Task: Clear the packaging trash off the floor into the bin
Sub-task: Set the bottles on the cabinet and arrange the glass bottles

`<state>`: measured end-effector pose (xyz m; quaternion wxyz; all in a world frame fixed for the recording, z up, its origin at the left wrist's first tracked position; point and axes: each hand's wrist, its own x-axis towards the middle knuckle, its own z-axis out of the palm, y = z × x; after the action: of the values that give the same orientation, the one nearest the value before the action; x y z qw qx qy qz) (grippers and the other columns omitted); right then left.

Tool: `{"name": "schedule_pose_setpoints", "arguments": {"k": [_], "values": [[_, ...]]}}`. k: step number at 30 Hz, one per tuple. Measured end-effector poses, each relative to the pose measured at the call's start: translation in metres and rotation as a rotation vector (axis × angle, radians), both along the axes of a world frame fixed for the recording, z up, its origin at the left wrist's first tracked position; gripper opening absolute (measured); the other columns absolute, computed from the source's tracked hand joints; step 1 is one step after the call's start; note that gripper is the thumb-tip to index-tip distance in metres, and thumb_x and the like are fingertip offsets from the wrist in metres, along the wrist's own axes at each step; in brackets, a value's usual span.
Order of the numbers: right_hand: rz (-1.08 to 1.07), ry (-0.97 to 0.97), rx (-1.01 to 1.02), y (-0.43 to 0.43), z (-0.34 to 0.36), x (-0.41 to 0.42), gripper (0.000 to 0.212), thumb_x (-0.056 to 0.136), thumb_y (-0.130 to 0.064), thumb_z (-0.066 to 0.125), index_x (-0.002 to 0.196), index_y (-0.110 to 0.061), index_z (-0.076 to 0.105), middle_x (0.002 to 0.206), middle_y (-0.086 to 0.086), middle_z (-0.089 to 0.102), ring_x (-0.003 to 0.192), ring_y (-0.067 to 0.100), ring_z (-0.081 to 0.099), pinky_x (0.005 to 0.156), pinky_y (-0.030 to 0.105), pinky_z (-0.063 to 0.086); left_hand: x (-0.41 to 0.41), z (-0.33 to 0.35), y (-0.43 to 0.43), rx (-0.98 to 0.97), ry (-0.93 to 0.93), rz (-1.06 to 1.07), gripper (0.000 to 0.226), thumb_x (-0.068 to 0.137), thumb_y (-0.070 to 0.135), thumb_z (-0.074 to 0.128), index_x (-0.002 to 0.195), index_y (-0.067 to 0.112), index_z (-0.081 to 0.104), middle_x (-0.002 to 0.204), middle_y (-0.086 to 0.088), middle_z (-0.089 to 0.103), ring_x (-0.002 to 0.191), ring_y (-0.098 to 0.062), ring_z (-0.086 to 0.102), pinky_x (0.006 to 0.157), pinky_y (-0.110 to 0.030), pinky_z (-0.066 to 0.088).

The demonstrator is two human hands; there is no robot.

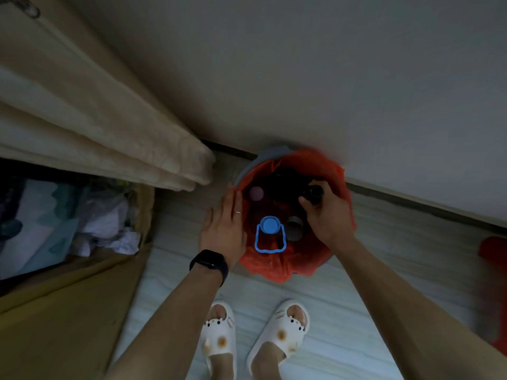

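The dropping-in step seems under way: the left hand [223, 223] lies flat, fingers straight, against the rim of the red-lined bin [263, 157], while the right hand [327, 215] grips a dark bottle-like piece of trash [315, 192] over its mouth, which next likely needs only letting go.

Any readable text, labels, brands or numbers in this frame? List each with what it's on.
None legible.
white slipper, strap: faint marks, too small to read.
beige surface, top left: dark mark, too blurred to read.
dark object gripped by the right hand: no label shows.
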<state>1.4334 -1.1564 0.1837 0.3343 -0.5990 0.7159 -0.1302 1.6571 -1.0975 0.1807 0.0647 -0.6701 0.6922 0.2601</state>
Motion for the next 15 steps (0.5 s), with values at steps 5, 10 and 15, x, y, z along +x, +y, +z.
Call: {"name": "schedule_pose_setpoints", "arguments": {"k": [5,10,15], "values": [[-0.129,-0.021,0.149,0.012,-0.026,0.006,0.038,0.089,-0.027,0.069,0.122,-0.013,0.054,0.104,0.014,0.072,0.098,0.036,0.066,0.078,0.035,0.048,0.0,-0.006,0.002,-0.039,-0.084,-0.037,0.094,0.065,0.02,0.071,0.148,0.0,0.032,0.156,-0.023,0.026,0.13,-0.037,0.046,0.099,-0.053,0.046],[-0.203,-0.054,0.218,0.013,-0.037,0.014,0.037,0.09,-0.025,0.068,0.121,-0.009,0.054,0.106,0.016,0.07,0.101,0.036,0.064,0.078,0.03,0.045,0.001,-0.011,0.004,-0.095,-0.18,-0.077,0.092,0.065,0.025,0.066,0.147,-0.001,0.035,0.155,-0.024,0.028,0.129,-0.036,0.047,0.098,-0.051,0.046],[-0.107,0.069,0.237,-0.006,-0.033,0.01,0.048,0.086,-0.031,0.071,0.126,-0.013,0.052,0.117,0.014,0.066,0.108,0.036,0.061,0.086,0.04,0.05,-0.001,-0.013,0.003,-0.118,-0.225,-0.083,0.094,0.065,0.026,0.068,0.149,0.001,0.032,0.156,-0.022,0.025,0.136,-0.035,0.037,0.105,-0.054,0.038]]}}
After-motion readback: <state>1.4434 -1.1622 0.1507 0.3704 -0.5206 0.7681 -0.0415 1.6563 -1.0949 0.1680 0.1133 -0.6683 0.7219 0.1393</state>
